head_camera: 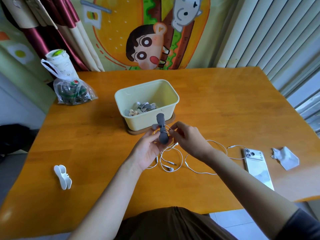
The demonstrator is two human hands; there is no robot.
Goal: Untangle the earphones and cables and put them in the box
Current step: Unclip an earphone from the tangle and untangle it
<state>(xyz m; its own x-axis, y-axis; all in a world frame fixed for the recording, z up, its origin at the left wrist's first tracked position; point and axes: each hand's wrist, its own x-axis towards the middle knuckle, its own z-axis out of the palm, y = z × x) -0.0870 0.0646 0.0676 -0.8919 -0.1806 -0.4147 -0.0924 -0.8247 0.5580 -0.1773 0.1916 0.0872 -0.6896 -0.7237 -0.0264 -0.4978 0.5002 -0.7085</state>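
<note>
Grey winder (162, 136) gripped in left hand (147, 152); right hand (188, 137) pinches white earphones (171, 169) cable at it, near box (147, 121) on worktop (225, 101).

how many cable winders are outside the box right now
2. The grey winder is held in the left hand, the right hand pinching the cable on it; the white winder lies on the table, left side. More lie inside the box, partly hidden.
</note>
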